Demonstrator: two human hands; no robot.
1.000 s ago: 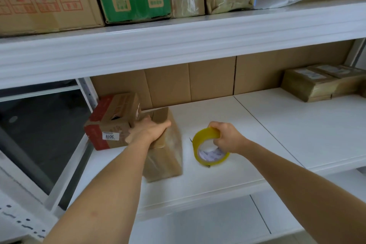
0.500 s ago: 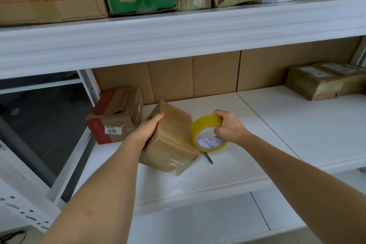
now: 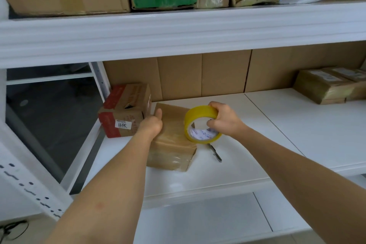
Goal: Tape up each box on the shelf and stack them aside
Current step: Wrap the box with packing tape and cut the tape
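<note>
The brown box (image 3: 171, 140) lies on the white shelf (image 3: 247, 156), just right of a red-and-brown carton (image 3: 125, 110) and already glossy with tape on its near face. The left hand (image 3: 151, 125) holds its left upper edge, thumb up along the top and fingers hidden behind the side, so how firmly it grips I can only guess. The right hand (image 3: 223, 122) clasps the yellow tape roll (image 3: 202, 124), fingers curled over the rim and through the core, with the roll touching the box's right top edge. The likeliest trouble from here is the box sliding or pivoting on the smooth shelf when tape is pulled, since only 1 hand steadies it and from 1 side; the strip would then land crooked or wrinkle. No free tape end shows, so it may be stuck down on the roll and hard to lift without letting go of the box. A small cutter (image 3: 215, 153) lies just beside the box under the roll; reaching for it blind invites a nick or knocks it toward the shelf's front edge. 2 more taped parcels (image 3: 324, 90) sit well apart at the far right.
</note>
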